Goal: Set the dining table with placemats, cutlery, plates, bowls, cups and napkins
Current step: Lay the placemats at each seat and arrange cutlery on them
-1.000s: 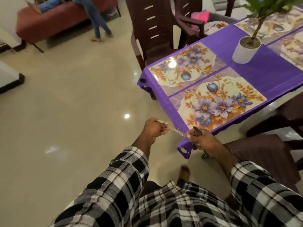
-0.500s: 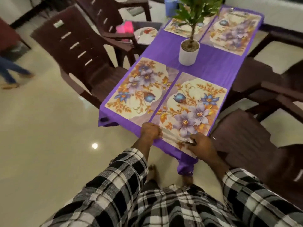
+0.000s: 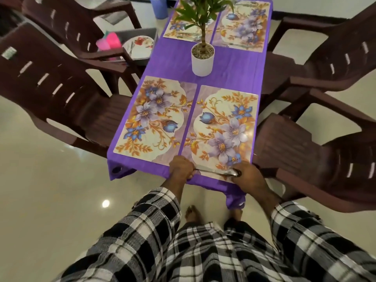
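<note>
Cutlery [image 3: 215, 171], carried in off the worktop edge a second ago, now over near-right placemat [image 3: 220, 131]; left hand [image 3: 181, 167] and right hand [image 3: 245, 173] both pinching it. Laying imminent.

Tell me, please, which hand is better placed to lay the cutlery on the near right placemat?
Right: the right hand already grips the cutlery by its thick end over that placemat; the left hand only pinches the thin tip.

Purple tablecloth [image 3: 234, 64], cream placemats [image 3: 154, 119] with blue-violet flowers and orange leaves, white pot [image 3: 202, 60], black-and-white checked sleeves [image 3: 142, 226]
</note>
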`<control>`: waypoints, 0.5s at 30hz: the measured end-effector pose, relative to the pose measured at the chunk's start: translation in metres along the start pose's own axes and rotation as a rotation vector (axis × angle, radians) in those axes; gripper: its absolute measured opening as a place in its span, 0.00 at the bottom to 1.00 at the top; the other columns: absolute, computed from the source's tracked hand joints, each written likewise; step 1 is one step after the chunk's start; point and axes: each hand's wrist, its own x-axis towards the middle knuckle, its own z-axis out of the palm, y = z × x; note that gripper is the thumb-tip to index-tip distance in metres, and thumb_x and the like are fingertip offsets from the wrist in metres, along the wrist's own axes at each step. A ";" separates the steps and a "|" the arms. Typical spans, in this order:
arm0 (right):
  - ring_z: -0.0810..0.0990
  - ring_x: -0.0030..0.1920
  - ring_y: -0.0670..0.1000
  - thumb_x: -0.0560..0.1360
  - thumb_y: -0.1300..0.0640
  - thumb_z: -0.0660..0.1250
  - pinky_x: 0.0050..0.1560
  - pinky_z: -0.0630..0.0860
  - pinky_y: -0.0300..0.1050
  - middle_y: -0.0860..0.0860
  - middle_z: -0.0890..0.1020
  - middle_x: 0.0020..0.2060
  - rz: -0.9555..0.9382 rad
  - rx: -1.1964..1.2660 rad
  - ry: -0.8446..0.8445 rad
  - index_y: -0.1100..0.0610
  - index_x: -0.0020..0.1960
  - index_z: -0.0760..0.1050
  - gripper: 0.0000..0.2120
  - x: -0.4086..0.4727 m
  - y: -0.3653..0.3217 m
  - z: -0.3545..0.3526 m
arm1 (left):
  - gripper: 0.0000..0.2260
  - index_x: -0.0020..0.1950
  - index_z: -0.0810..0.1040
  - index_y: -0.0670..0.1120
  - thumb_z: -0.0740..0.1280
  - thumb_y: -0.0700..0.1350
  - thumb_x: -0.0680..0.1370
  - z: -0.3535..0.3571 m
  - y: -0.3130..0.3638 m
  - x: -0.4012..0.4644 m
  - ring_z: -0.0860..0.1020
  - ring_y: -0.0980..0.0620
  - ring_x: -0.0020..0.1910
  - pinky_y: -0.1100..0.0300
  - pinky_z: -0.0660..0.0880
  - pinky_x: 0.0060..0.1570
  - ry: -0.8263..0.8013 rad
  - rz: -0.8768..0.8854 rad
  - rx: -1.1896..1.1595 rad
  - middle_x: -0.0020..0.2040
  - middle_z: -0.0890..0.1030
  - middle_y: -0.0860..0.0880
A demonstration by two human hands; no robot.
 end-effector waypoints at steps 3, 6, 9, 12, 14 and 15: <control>0.83 0.52 0.52 0.70 0.43 0.77 0.56 0.80 0.48 0.48 0.84 0.54 -0.001 0.028 0.022 0.47 0.59 0.85 0.18 -0.001 0.000 0.001 | 0.11 0.44 0.75 0.43 0.77 0.42 0.79 -0.002 0.002 -0.007 0.76 0.57 0.21 0.68 0.65 0.14 0.028 0.040 0.041 0.32 0.81 0.49; 0.83 0.53 0.53 0.73 0.43 0.75 0.58 0.80 0.49 0.49 0.84 0.55 -0.012 0.016 0.015 0.48 0.60 0.84 0.17 -0.003 -0.003 0.002 | 0.11 0.42 0.76 0.43 0.76 0.42 0.79 0.003 -0.003 0.003 0.82 0.54 0.27 0.64 0.79 0.24 0.047 -0.001 0.009 0.33 0.83 0.48; 0.82 0.51 0.52 0.73 0.45 0.77 0.56 0.78 0.47 0.49 0.83 0.53 -0.017 0.027 0.010 0.48 0.59 0.84 0.16 -0.007 -0.007 -0.001 | 0.10 0.47 0.80 0.43 0.78 0.47 0.75 0.003 -0.009 0.008 0.85 0.51 0.28 0.54 0.86 0.34 0.073 -0.011 0.008 0.33 0.85 0.47; 0.80 0.47 0.49 0.72 0.51 0.79 0.48 0.77 0.44 0.47 0.82 0.48 0.054 0.166 0.047 0.50 0.54 0.80 0.13 -0.008 -0.011 -0.007 | 0.17 0.48 0.82 0.46 0.78 0.56 0.68 0.013 -0.024 0.044 0.85 0.50 0.28 0.51 0.86 0.37 0.087 -0.010 -0.006 0.36 0.86 0.48; 0.81 0.45 0.52 0.74 0.58 0.76 0.46 0.77 0.45 0.51 0.83 0.46 0.086 0.244 0.089 0.54 0.52 0.80 0.08 -0.005 -0.015 -0.018 | 0.21 0.48 0.81 0.48 0.77 0.61 0.64 0.010 -0.022 0.050 0.86 0.49 0.32 0.51 0.87 0.40 0.075 0.012 -0.041 0.41 0.87 0.48; 0.81 0.44 0.54 0.75 0.62 0.74 0.44 0.77 0.45 0.53 0.83 0.44 0.100 0.281 0.094 0.57 0.51 0.81 0.06 -0.002 -0.016 -0.025 | 0.22 0.49 0.80 0.48 0.78 0.61 0.64 0.000 -0.012 0.033 0.86 0.48 0.35 0.51 0.87 0.42 0.071 0.037 -0.073 0.43 0.86 0.48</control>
